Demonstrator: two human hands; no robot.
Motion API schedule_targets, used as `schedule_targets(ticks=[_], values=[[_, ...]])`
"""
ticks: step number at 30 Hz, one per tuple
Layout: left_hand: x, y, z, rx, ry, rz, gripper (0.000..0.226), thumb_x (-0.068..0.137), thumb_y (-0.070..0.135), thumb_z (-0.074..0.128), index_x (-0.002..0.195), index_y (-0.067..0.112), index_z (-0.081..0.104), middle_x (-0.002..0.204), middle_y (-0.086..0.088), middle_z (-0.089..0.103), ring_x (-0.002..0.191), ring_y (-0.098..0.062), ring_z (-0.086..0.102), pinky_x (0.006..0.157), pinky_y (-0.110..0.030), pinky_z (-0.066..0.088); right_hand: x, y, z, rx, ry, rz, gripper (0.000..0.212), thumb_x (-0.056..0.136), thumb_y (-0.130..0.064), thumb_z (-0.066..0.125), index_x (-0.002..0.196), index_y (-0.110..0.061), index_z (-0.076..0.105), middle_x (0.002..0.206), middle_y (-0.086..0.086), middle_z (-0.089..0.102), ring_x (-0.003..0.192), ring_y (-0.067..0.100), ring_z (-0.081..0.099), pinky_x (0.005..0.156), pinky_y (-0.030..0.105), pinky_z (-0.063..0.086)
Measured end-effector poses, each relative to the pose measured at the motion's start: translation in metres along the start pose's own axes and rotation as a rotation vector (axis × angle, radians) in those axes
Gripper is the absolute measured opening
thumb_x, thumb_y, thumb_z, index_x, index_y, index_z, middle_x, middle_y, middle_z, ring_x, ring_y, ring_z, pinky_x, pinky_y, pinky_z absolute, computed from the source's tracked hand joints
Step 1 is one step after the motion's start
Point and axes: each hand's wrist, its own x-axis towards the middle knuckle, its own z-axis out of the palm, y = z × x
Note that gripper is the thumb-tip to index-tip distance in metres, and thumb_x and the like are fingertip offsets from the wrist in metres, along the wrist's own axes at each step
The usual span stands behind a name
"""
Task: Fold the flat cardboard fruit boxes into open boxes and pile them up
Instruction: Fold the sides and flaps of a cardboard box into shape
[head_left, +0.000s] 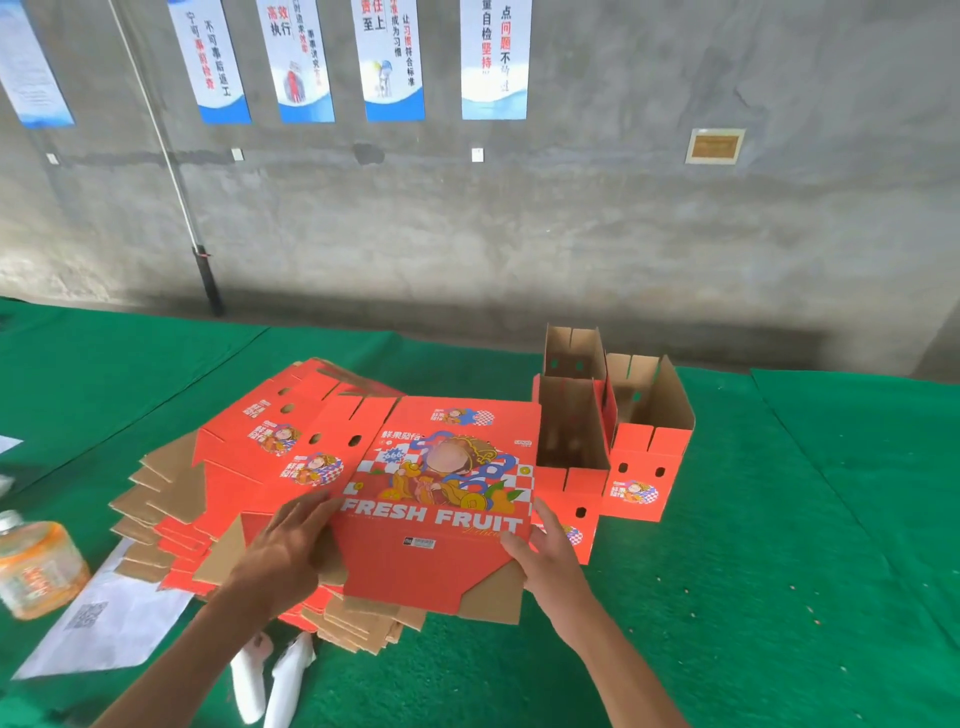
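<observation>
**Head view: two hands work a fruit carton over the flat stack**

Head camera looks down on a green-covered table (779, 571) where a person holds a red carton (447, 499) printed "FRESH FRUIT", raised a little above a fanned stack of flat blanks (249, 467). The left hand (291, 545) lies against the carton's left side, fingers extended over a brown flap; the right hand (540, 551) grips the near right corner, thumb on the printed face and fingers out of sight beneath. Two folded boxes stand just to the right, touching each other: the nearer open box (571, 452) shows a bare brown interior with nothing visible inside, and the farther open box (649, 431) likewise, though its floor is largely hidden by its own walls. The carton's right edge overlaps the nearer box's front. Whether the held carton is still flat or partly opened cannot be told from this angle. At far left a clear bottle (36, 566) with orange contents is cut off by the frame, beside a printed sheet (104, 629) bearing a QR code. Two white objects (270, 675) near the table's front edge are too blurred to identify. Open green surface stretches right of the boxes. Posters (389, 57) hang on the concrete wall behind.
</observation>
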Motion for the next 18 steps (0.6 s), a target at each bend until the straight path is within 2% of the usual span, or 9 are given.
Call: schedule_targets(ticks=[2, 3, 7, 9, 10, 11, 14, 16, 18], values=[[-0.001, -0.006, -0.001, -0.118, 0.075, -0.027, 0.079, 0.079, -0.010, 0.057, 0.150, 0.024, 0.047, 0.156, -0.001, 0.043, 0.143, -0.029, 0.042, 0.115, -0.050, 0.042, 0.000, -0.001, -0.003, 0.070, -0.062, 0.021, 0.082, 0.095, -0.021, 0.074, 0.157, -0.037, 0.024, 0.123, -0.022, 0.070, 0.111, 0.007, 0.070, 0.079, 0.034, 0.061], [-0.001, -0.006, -0.003, -0.176, 0.133, -0.023, 0.074, 0.081, -0.010, 0.059, 0.148, 0.022, 0.051, 0.153, -0.005, 0.048, 0.139, -0.031, 0.048, 0.111, -0.051, 0.046, 0.000, 0.000, -0.003, 0.111, -0.081, 0.028, 0.085, 0.093, -0.017, 0.076, 0.157, -0.036, 0.024, 0.120, -0.021, 0.071, 0.108, 0.008, 0.072, 0.078, 0.032, 0.061], [-0.001, 0.008, -0.013, -0.262, 0.382, -0.075, 0.071, 0.082, -0.015, 0.051, 0.142, 0.023, 0.058, 0.135, -0.006, 0.065, 0.112, -0.032, 0.068, 0.091, -0.050, 0.058, -0.011, 0.005, 0.006, 0.391, -0.161, -0.035, 0.098, 0.075, 0.000, 0.081, 0.155, -0.029, 0.032, 0.139, -0.007, 0.065, 0.121, 0.022, 0.067, 0.084, 0.033, 0.058], [0.003, 0.021, -0.026, -0.328, 0.490, -0.126, 0.054, 0.086, -0.014, 0.050, 0.120, 0.024, 0.066, 0.097, -0.005, 0.075, 0.077, -0.036, 0.069, 0.067, -0.043, 0.056, -0.017, 0.002, 0.015, 0.467, -0.182, -0.072, 0.102, 0.066, 0.005, 0.073, 0.155, -0.027, 0.036, 0.152, -0.003, 0.053, 0.126, 0.026, 0.062, 0.093, 0.041, 0.055], [0.006, 0.026, -0.034, -0.386, 0.519, -0.156, 0.040, 0.090, -0.011, 0.050, 0.104, 0.024, 0.064, 0.076, 0.002, 0.070, 0.060, -0.033, 0.061, 0.059, -0.039, 0.049, -0.019, -0.001, 0.019, 0.428, -0.173, -0.100, 0.102, 0.064, 0.007, 0.068, 0.154, -0.030, 0.038, 0.154, -0.006, 0.050, 0.131, 0.024, 0.058, 0.100, 0.043, 0.053], [0.010, 0.030, -0.043, -0.463, 0.524, -0.190, 0.033, 0.093, -0.009, 0.049, 0.092, 0.022, 0.061, 0.063, 0.006, 0.062, 0.053, -0.030, 0.053, 0.056, -0.037, 0.044, -0.022, -0.005, 0.023, 0.332, -0.161, -0.145, 0.102, 0.064, 0.005, 0.066, 0.153, -0.037, 0.039, 0.153, -0.013, 0.049, 0.136, 0.017, 0.053, 0.108, 0.042, 0.049], [0.024, 0.039, -0.070, -0.766, 0.454, -0.306, 0.031, 0.086, -0.012, 0.041, 0.077, 0.008, 0.064, 0.048, -0.001, 0.053, 0.044, -0.020, 0.046, 0.046, -0.023, 0.039, -0.030, -0.017, 0.029, -0.044, -0.142, -0.333, 0.101, 0.074, -0.022, 0.076, 0.153, -0.058, 0.023, 0.157, -0.036, 0.031, 0.146, -0.009, 0.030, 0.123, 0.033, 0.028], [0.030, 0.044, -0.084, -0.917, 0.405, -0.337, 0.035, 0.085, -0.012, 0.041, 0.079, 0.005, 0.071, 0.049, -0.009, 0.056, 0.035, -0.018, 0.046, 0.036, -0.017, 0.036, -0.032, -0.022, 0.025, -0.182, -0.088, -0.419, 0.106, 0.079, -0.046, 0.084, 0.154, -0.063, 0.011, 0.161, -0.040, 0.012, 0.150, -0.011, 0.015, 0.122, 0.034, 0.018], [0.031, 0.052, -0.097, -1.000, 0.370, -0.327, 0.036, 0.085, -0.013, 0.044, 0.077, 0.004, 0.075, 0.052, -0.013, 0.061, 0.034, -0.019, 0.050, 0.034, -0.019, 0.037, -0.031, -0.028, 0.019, -0.314, -0.003, -0.465, 0.113, 0.076, -0.059, 0.085, 0.154, -0.064, 0.003, 0.160, -0.044, 0.003, 0.149, -0.015, 0.009, 0.121, 0.039, 0.013]])
